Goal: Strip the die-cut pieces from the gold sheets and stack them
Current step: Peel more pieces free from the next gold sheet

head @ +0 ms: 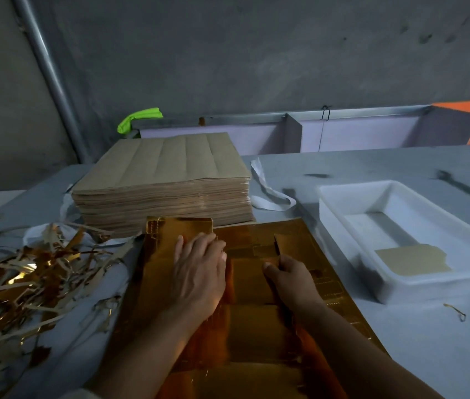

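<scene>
Here, left hand presses gold sheet; right hand pinches die-cut piece.

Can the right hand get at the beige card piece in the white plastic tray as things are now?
Probably yes. The right hand is beside the open-topped white plastic tray, nothing stands between, and the beige card piece lies uncovered. The hand does pinch a gold die-cut flap now.

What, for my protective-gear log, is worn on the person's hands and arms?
Nothing that shows. The left hand and right hand are gloveless, with no ring, watch or band visible; both forearms are unsleeved to the frame's edge. A pale patch by the left elbow might be a sleeve.
</scene>
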### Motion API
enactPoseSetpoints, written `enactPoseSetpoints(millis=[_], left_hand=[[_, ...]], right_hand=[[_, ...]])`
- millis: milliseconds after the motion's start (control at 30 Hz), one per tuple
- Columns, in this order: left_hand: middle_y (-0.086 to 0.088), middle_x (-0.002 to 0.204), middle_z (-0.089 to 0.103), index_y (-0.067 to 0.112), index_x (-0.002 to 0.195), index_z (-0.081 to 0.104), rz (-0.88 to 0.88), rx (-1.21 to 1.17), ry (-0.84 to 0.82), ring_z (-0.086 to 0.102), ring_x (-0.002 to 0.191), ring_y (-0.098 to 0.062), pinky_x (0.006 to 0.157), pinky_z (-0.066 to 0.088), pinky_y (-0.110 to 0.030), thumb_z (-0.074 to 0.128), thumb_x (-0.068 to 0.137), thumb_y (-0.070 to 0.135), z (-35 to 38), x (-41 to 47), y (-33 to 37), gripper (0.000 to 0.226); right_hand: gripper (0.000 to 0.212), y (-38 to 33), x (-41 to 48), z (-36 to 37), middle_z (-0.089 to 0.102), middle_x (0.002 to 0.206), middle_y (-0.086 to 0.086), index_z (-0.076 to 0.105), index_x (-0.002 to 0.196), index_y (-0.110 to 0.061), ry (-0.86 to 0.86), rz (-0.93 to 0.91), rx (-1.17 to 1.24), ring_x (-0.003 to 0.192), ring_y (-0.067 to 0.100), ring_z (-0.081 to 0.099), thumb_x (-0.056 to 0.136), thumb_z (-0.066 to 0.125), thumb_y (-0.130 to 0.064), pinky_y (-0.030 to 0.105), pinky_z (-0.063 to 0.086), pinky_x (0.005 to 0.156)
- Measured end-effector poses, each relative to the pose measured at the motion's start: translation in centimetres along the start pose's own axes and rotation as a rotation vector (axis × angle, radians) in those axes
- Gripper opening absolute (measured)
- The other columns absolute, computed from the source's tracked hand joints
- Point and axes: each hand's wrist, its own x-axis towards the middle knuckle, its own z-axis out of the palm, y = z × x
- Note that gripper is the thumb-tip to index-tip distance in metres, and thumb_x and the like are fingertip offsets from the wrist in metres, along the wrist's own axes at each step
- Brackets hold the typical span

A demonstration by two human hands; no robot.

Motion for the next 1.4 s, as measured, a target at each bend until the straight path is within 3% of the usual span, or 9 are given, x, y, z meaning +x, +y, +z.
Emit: enactPoseSetpoints(millis=[133, 233, 467, 767, 933, 1400], left_hand=[[0.008, 0.158, 0.027, 0.034, 0.15, 0.029, -0.103, -0.053, -0.094, 0.015, 0.148, -0.011, 0.118, -0.004, -0.03, 0.035, 0.103, 0.026, 0.8, -1.8, -1.0, 0.048], [0.009, 0.162, 0.018, 0.036, 0.153, 0.018, -0.197, -0.083, -0.179, 0.01, 0.15, -0.015, 0.121, 0.008, -0.036, 0.039, 0.1, 0.023, 1.2, -3.0, -1.9, 0.059], [0.011, 0.163, 0.01, 0.041, 0.153, 0.015, -0.319, -0.178, -0.26, 0.016, 0.149, -0.016, 0.119, 0.028, -0.043, 0.043, 0.098, 0.014, 1.8, -3.4, -2.5, 0.067], [0.007, 0.162, 0.023, 0.038, 0.153, 0.024, -0.25, -0.118, -0.24, 0.018, 0.148, -0.014, 0.121, 0.014, -0.037, 0.041, 0.098, 0.018, 2.6, -3.4, -3.2, 0.061], [0.007, 0.16, 0.027, 0.038, 0.151, 0.03, -0.257, -0.121, -0.225, 0.021, 0.147, -0.014, 0.122, 0.014, -0.037, 0.036, 0.098, 0.016, 2.8, -3.5, -3.2, 0.057], [0.008, 0.161, 0.024, 0.036, 0.152, 0.027, -0.227, -0.054, -0.216, 0.016, 0.149, -0.012, 0.121, 0.006, -0.033, 0.038, 0.102, 0.026, 2.7, -3.7, -3.0, 0.052]], right_hand=[[0.014, 0.3, 0.0, 0.4, 0.07, 0.096, 0.005, 0.06, 0.098, -0.02, 0.032, -0.027, -0.041, 0.086, 0.022, 0.071, 0.1, 0.054, -0.033, 0.048, 0.06, 0.081], [0.015, 0.5, -0.1, 0.5, 0.068, 0.097, 0.003, 0.059, 0.097, -0.022, 0.047, -0.067, -0.146, 0.086, 0.019, 0.069, 0.1, 0.054, -0.035, 0.044, 0.06, 0.081], [0.017, 1.0, -0.3, 0.9, 0.066, 0.092, -0.001, 0.058, 0.095, -0.023, 0.112, -0.156, -0.284, 0.084, 0.015, 0.067, 0.1, 0.052, -0.038, 0.04, 0.06, 0.079], [0.015, 1.1, -0.4, 1.1, 0.059, 0.09, -0.008, 0.054, 0.09, -0.028, 0.119, -0.15, -0.28, 0.082, 0.008, 0.06, 0.099, 0.053, -0.041, 0.04, 0.059, 0.082], [0.016, 1.2, -0.5, 1.1, 0.062, 0.09, -0.005, 0.056, 0.09, -0.027, 0.104, -0.146, -0.243, 0.082, 0.01, 0.061, 0.099, 0.054, -0.039, 0.039, 0.059, 0.08], [0.018, 1.5, -1.0, 0.4, 0.07, 0.089, 0.007, 0.061, 0.089, -0.021, 0.144, -0.096, 0.048, 0.086, 0.028, 0.069, 0.098, 0.057, -0.035, 0.053, 0.059, 0.08]])
